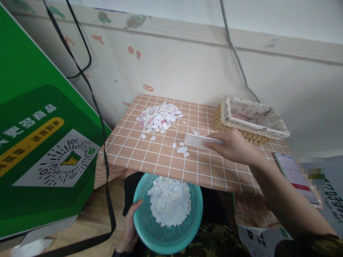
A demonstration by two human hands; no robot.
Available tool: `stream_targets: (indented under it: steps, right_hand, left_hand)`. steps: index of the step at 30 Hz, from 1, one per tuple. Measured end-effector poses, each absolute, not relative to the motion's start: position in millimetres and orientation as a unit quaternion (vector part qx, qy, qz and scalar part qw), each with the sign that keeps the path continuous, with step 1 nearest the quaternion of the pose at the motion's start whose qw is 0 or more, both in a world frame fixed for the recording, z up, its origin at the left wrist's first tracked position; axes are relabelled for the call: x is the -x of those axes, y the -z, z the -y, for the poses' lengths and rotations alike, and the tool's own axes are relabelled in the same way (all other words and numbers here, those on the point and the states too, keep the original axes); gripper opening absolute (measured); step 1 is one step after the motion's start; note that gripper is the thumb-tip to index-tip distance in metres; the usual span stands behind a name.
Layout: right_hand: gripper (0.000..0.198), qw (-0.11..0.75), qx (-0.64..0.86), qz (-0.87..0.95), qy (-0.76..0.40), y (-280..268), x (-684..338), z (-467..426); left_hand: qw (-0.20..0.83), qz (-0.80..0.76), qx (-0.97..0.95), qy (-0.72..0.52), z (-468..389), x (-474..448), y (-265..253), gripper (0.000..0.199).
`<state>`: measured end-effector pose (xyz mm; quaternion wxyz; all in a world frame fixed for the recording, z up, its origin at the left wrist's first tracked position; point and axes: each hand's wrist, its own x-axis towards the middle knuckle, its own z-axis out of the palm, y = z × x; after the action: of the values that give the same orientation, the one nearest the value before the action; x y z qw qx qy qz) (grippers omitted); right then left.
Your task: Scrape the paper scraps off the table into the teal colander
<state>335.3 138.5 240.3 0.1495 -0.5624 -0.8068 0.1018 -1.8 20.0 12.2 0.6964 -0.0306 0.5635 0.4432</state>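
Note:
My left hand (130, 221) grips the left rim of a round teal plastic basket (171, 238) below the table's front edge. A heap of small white paper scraps (170, 201) fills its middle. Over the table, my right hand (227, 144) pinches a flat white rectangular card (197, 141), held on edge against the cloth. Several loose paper pieces (183, 150) lie just left of the card, and a few more show behind it. Farther back on the left is a pile of white and pinkish paper scraps (160, 116).
A brown checked tablecloth (150, 153) covers the table. At the back right stands a cloth-lined wicker basket (241, 131); a phone (296, 176) lies near the right edge. A green sign (34, 117) and a hanging black strap (107, 167) are on the left.

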Motion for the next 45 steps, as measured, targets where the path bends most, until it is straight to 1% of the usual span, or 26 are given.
stream_targets:
  steps: [4,10,13,18,24,30,35,37,42,45]
  right_hand:
    - [0.022,0.167,0.582,0.793,-0.07,-237,-336,-137]
    - [0.021,0.155,0.562,0.805,-0.11,-231,-337,-135]
    - [0.021,0.17,0.556,0.807,-0.101,-229,-337,-130]
    - [0.02,0.191,0.513,0.825,-0.144,-227,-334,-121]
    - [0.024,0.234,0.544,0.797,-0.114,-218,-329,-118]
    - [0.024,0.243,0.527,0.798,-0.165,-209,-322,-110]
    - [0.02,0.292,0.557,0.767,-0.128,-201,-321,-99]
    - [0.022,0.288,0.551,0.774,-0.124,-197,-317,-92]
    - [0.037,0.255,0.493,0.821,-0.132,-192,-304,-77]
    - [0.037,0.256,0.5,0.817,-0.135,-192,-304,-77]
  left_hand:
    - [0.689,-0.568,0.021,-0.45,-20,2,-13,0.017]
    - [0.679,-0.578,0.022,-0.452,-21,1,-14,0.018]
    - [0.687,-0.572,0.019,-0.447,-21,0,-18,0.017]
    - [0.687,-0.574,0.012,-0.446,-21,0,-17,0.019]
    - [0.69,-0.567,0.015,-0.45,-21,-1,-18,0.016]
    - [0.704,-0.553,0.025,-0.444,-20,0,-20,0.016]
    - [0.705,-0.555,0.022,-0.441,-21,-1,-20,0.018]
    - [0.705,-0.556,0.02,-0.439,-21,-1,-20,0.018]
    - [0.709,-0.546,0.023,-0.445,-21,-1,-20,0.014]
    - [0.7,-0.552,0.027,-0.452,-21,-1,-19,0.01]
